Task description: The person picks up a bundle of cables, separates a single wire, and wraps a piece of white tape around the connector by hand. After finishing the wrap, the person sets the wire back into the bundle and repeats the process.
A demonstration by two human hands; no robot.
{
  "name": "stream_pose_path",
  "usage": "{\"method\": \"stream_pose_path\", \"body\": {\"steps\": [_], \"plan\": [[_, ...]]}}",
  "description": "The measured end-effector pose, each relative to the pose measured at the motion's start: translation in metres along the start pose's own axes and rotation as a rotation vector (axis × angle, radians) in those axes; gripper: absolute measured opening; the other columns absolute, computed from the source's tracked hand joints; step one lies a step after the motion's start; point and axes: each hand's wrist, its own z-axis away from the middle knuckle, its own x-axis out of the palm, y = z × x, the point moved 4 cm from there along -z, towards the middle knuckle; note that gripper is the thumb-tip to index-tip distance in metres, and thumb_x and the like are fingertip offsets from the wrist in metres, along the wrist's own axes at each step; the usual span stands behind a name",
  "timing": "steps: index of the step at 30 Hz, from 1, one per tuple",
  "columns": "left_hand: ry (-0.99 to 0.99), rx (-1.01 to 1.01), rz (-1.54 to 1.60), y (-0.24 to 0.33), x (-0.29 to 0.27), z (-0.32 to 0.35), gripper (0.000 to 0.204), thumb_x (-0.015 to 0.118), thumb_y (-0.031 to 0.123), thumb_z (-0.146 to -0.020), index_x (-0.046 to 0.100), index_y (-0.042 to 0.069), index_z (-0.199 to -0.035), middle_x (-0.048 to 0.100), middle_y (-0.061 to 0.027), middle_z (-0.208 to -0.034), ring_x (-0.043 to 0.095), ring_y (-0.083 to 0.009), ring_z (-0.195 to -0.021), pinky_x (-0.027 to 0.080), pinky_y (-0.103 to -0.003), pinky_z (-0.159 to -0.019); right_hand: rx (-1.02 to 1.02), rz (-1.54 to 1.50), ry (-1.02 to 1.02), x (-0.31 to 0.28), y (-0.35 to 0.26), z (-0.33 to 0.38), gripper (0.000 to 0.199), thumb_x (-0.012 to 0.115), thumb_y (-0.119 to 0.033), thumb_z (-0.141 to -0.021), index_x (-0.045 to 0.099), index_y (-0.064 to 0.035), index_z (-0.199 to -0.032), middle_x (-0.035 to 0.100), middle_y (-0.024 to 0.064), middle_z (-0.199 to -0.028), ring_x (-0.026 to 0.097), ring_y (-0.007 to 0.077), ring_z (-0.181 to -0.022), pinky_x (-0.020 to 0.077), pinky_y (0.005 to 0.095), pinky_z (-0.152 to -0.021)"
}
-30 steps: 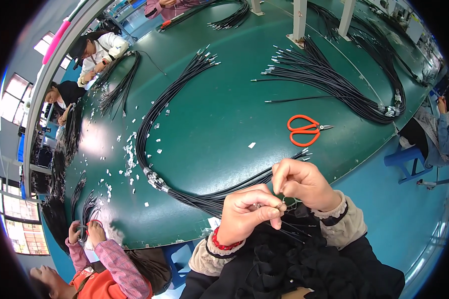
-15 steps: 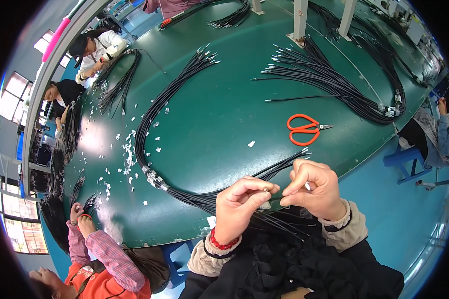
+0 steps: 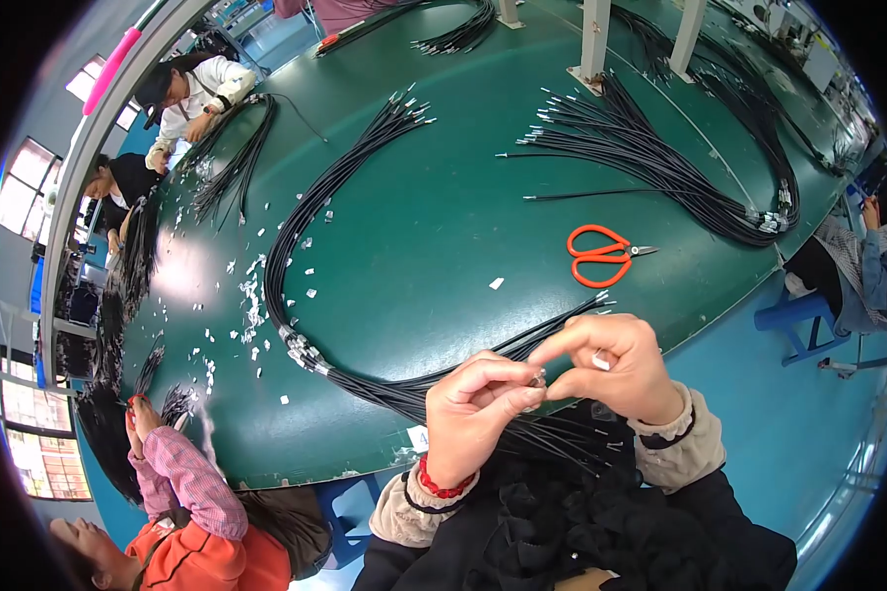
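Black cables (image 3: 384, 392) lie on the green worktop (image 3: 414, 246). Above its near edge, the left hand (image 3: 471, 404) pinches a small shiny piece (image 3: 537, 379); whether the right hand (image 3: 629, 379), just beside, grips too is unclear. A slack pinch could drop it.

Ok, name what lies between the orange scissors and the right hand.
In the head view, silver-tipped black cable ends lie between scissors and right hand.

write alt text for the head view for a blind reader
A person's left hand pinches a tiny shiny piece, the right hand close beside it, near the edge of a green table. Beyond lie black cable bundles and orange-handled scissors; co-workers are around the table.
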Motion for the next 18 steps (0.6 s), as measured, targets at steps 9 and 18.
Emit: {"method": "stream_pose_path", "body": {"steps": [9, 18], "plan": [[0.04, 0.018, 0.16, -0.003, 0.001, 0.006, 0.014, 0.06, -0.015, -0.075, 0.052, -0.006, -0.083, 0.06, -0.013, -0.082, 0.062, -0.0161, -0.073, 0.053, -0.025, -0.065, -0.149, 0.091, 0.025, 0.012, 0.007, 0.003, 0.014, 0.074, -0.002, -0.066, 0.068, -0.0017, -0.079, 0.054, 0.002, -0.056, 0.042, 0.0059, -0.049, 0.0277, 0.0218, -0.044], [-0.016, 0.009, 0.164, 0.005, 0.006, 0.005, 0.018, 0.059, -0.015, -0.077, 0.047, -0.001, -0.076, 0.06, -0.015, -0.082, 0.063, -0.0179, -0.072, 0.054, -0.027, -0.065, -0.173, -0.02, -0.142, 0.007, 0.002, 0.0, 0.008, 0.07, -0.007, -0.076, 0.067, -0.002, -0.082, 0.061, 0.0035, -0.066, 0.057, 0.0069, -0.056, 0.0398, 0.02, -0.047]]}}
